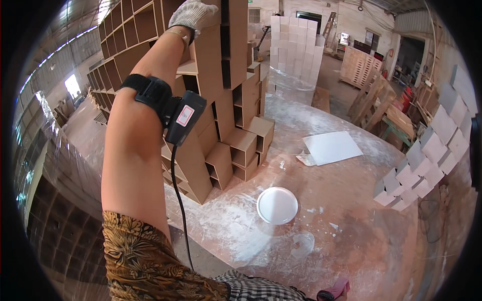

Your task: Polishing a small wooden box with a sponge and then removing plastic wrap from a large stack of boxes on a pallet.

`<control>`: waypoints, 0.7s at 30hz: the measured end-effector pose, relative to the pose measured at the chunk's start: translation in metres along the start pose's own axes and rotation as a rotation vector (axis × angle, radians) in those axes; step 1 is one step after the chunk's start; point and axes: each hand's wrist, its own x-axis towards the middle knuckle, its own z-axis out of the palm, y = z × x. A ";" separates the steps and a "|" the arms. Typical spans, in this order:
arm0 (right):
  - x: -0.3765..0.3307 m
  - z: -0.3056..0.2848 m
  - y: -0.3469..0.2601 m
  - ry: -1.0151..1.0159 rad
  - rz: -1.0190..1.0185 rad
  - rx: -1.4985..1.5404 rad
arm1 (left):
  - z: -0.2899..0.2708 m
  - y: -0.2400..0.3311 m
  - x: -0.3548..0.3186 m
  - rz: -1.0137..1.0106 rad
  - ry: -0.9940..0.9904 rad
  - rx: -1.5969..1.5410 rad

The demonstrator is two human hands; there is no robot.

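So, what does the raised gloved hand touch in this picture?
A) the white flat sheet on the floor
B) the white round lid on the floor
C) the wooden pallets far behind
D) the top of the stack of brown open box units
D: the left hand in a white knit glove rests high on the stack of brown box units, while the white round lid lies apart on the dusty floor.

The left hand (193, 15) wears a glove, its fingertips cut off by the top edge against the stacked brown boxes (221, 100). The right hand is out of view. A pink object (335, 291) is cropped at the bottom edge.
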 end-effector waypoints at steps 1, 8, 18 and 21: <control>-0.005 0.004 0.000 -0.003 0.008 -0.008 | 0.003 0.001 0.005 -0.082 -0.009 -0.028; -0.016 0.046 0.011 -0.125 0.132 -0.052 | -0.111 0.040 -0.038 -0.195 0.195 -1.086; 0.046 0.022 0.020 -0.319 0.191 0.143 | -0.175 0.112 -0.266 -0.172 -0.419 -1.435; 0.066 0.037 0.033 -0.322 0.120 0.015 | -0.157 0.131 -0.354 -0.615 -0.822 -1.834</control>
